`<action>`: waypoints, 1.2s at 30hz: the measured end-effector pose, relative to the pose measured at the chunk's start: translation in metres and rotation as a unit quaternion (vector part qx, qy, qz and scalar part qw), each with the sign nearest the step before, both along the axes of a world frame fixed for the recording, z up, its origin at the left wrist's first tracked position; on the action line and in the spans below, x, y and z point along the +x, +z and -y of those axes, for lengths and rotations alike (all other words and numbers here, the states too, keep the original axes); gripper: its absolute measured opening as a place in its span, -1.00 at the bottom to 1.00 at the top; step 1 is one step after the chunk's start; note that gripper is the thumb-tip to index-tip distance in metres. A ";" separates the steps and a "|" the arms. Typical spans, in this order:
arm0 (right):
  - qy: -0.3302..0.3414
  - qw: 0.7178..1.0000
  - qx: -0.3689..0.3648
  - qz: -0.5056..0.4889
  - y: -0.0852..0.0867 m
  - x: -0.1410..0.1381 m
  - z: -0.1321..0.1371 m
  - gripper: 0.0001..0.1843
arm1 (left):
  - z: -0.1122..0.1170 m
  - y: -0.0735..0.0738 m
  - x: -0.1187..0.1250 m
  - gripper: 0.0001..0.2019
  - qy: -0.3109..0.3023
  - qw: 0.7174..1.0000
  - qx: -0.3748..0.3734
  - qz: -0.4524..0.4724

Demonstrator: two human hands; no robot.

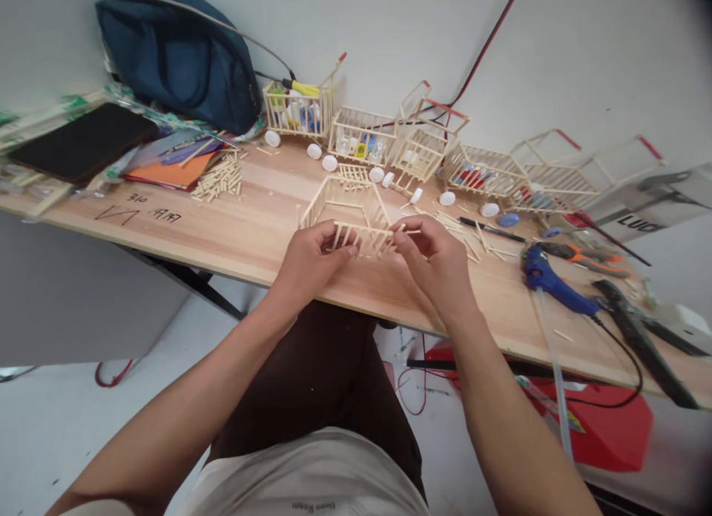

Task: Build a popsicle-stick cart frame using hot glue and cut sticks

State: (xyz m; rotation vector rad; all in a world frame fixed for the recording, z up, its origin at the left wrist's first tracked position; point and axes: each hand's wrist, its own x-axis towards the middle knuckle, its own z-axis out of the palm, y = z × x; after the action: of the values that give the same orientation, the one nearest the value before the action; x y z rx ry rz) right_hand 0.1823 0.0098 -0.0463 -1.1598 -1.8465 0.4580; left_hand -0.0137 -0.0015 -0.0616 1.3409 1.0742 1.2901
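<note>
A small open-topped basket frame (348, 208) built of thin wooden sticks rests on the wooden table (245, 234) in front of me. My left hand (311, 260) is closed on the near wall of the frame, fingers curled round its rail. My right hand (434, 260) pinches a thin wooden stick (409, 231) at the frame's near right corner, touching the same wall.
Several finished stick carts (361, 134) with white wheels line the wall. A blue backpack (178, 56), papers and a stick pile (219, 179) lie left. A blue glue gun (550, 282), orange pliers (584, 255) and loose sticks lie right. A red object (606, 427) sits below the table.
</note>
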 end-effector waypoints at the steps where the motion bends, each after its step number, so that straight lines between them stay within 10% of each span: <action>1: -0.002 1.000 -0.002 0.005 0.000 0.000 0.001 -0.84 | -0.001 0.001 0.000 -0.91 -0.003 1.000 -0.001 -0.008; 36: -0.091 0.992 0.071 0.053 0.003 -0.006 0.004 -0.84 | -0.015 0.004 -0.005 -0.88 -0.010 0.991 0.032 -0.128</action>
State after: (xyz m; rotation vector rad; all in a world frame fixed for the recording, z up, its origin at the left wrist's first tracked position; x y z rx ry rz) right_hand 0.1762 0.0058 -0.0428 -1.2604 -1.8112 0.1609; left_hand -0.0184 0.0131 -0.0579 1.5946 1.1970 1.1675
